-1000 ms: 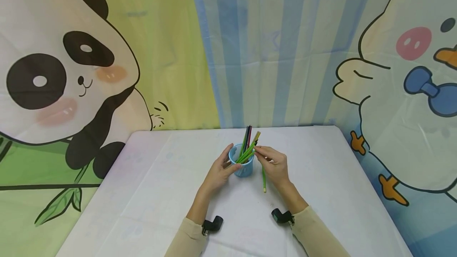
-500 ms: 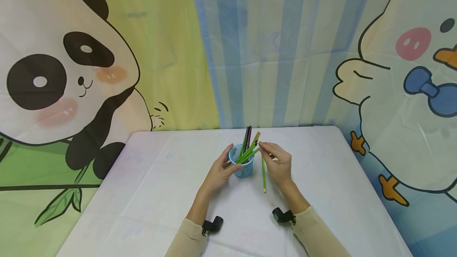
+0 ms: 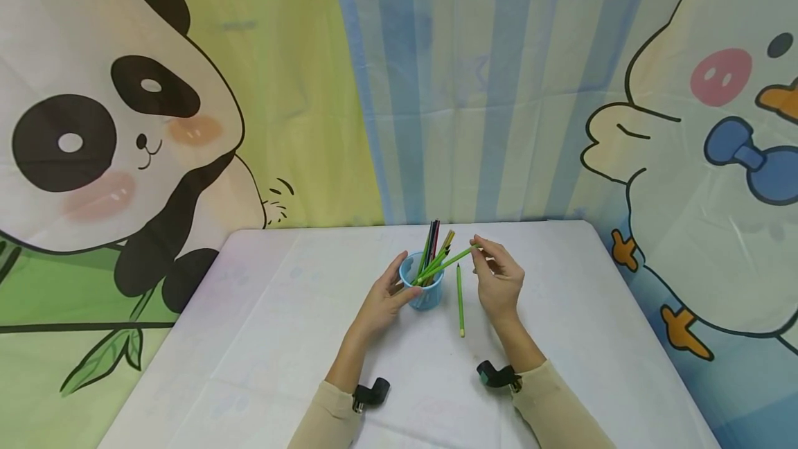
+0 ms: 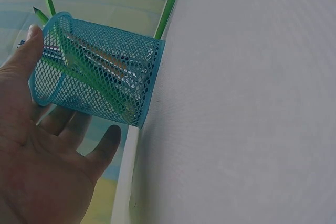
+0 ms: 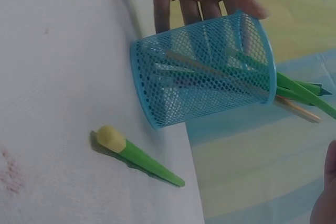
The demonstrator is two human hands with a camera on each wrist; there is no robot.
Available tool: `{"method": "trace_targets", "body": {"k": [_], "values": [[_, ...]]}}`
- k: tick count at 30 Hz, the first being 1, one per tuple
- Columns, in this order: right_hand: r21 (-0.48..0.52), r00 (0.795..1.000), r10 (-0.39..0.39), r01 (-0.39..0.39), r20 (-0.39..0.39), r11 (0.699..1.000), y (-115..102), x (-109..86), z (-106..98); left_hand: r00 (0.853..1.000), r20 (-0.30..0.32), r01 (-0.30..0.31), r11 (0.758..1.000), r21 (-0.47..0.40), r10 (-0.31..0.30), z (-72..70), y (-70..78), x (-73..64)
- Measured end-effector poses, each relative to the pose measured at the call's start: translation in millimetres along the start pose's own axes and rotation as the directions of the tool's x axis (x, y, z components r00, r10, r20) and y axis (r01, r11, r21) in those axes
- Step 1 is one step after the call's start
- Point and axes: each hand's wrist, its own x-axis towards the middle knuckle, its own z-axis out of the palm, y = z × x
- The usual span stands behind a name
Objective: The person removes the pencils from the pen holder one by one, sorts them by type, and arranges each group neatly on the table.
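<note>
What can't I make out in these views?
Head: lower ends of the thin multicoloured pencils, hidden by the light-blue round mesh cup.
Right wrist: most of the right grip, cut off by the right edge.
Left wrist: one end of the loose thin green pencil, cut off by the top edge.

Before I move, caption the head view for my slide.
Left grip holds blue cup; right grip pinches green pencil slanting from it; second pencil lies on white table.

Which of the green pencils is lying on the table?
The green pencil to the right of the blue mesh cup, wholly outside it. The other green pencils lean in the cup, one pinched by the right hand.
</note>
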Motion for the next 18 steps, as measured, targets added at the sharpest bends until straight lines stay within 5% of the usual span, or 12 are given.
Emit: {"method": "trace_targets", "body": {"k": [9, 18], "values": [[0.030, 0.996, 0.040, -0.037, -0.082, 0.999, -7.4, 6.8, -2.1, 1.000, -0.003, 0.006, 1.000, -0.005, -0.006, 0.6, -0.1, -0.7], [0.129, 0.995, 0.060, -0.049, -0.084, 0.990, -11.6, 10.7, -2.6, 1.000, -0.001, 0.008, 1.000, -0.009, -0.008, 0.8, -0.2, -0.7]]}}
